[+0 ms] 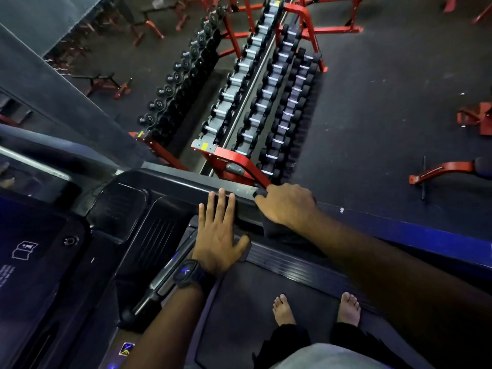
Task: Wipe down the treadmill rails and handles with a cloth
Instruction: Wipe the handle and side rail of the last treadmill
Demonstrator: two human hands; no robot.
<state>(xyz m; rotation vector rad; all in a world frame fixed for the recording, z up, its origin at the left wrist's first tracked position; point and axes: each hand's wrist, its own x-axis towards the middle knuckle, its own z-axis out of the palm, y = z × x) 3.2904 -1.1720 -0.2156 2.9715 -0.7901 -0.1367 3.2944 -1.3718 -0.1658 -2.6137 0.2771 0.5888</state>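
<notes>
Clearly the wiping is on the treadmill's side rail (181,182), the dark bar that runs across in front of the person. The right grip (287,206) sits on top of that rail, its fingers curled over and pinching a dark cloth (277,230) against it. Part of the cloth hangs off the rail's near side, and a corner shows by the thumb. The left grip (218,235) lies flat just beside it along the rail, fingers straight and spread and holding nothing, with their tips resting on the rail's edge. A watch (190,272) is on that wrist.

The cloth looks thin, soft and light, so it will bunch and slip unless the palm presses it down. It is best held wadded under the fingers and wrapped round the rail, not by a loose corner. The rail itself looks stiff and fixed, with a dusty grey patch on top. Beyond the rail stands a red dumbbell rack (239,166).
</notes>
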